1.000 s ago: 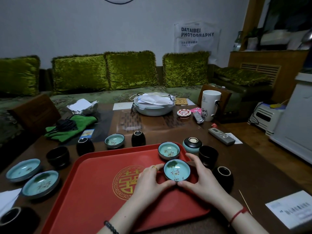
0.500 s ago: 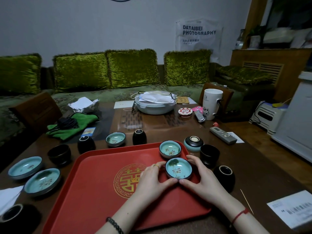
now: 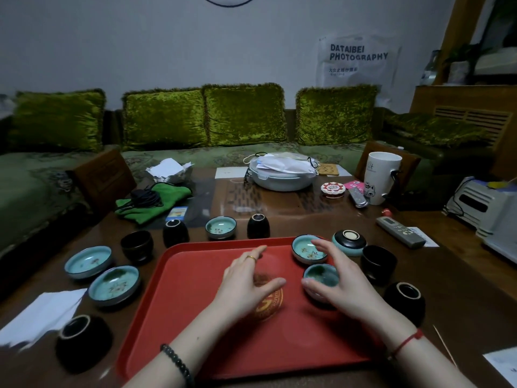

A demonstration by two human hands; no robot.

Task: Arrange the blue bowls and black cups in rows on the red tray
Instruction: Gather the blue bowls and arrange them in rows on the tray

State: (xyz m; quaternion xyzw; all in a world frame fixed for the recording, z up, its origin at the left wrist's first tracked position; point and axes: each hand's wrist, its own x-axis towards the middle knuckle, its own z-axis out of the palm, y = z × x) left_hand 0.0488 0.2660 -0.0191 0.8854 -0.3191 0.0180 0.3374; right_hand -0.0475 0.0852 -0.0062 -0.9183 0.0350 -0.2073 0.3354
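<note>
- Head view looks down on a red tray (image 3: 195,345) lying on the dark counter (image 3: 307,219), set close to the person, probably so both hands can reach all of it.
- Two of the task's bowls stand upright on the tray's far right part. The far blue bowl (image 3: 306,249) sits by the rim and the near blue bowl (image 3: 321,275) just in front of it, nearly touching. I judge this to be the start of a row running front to back.
- The right hand (image 3: 344,287) arches over the near blue bowl. Its fingers (image 3: 326,247) are spread and loosely curved above the far blue bowl, pinching nothing. The thumb lies by the near bowl's left wall, but the blur hides whether it touches.
- The left hand (image 3: 246,278) hovers over the tray's middle with its fingers (image 3: 251,256) fairly straight and a little apart. It holds nothing and covers part of a gold emblem.
- The rest waits off the tray, ringed around it:
  - a left blue bowl (image 3: 89,261) and its neighbour bowl (image 3: 114,285) on the left;
  - a middle blue bowl (image 3: 221,227) beyond the far rim;
  - an overturned bowl (image 3: 349,242) at the right;
  - black cups (image 3: 379,264) on the left, at the back and on the right.
- Going by this, the arranging is at an early stage, and no black cup is on the tray yet.
</note>
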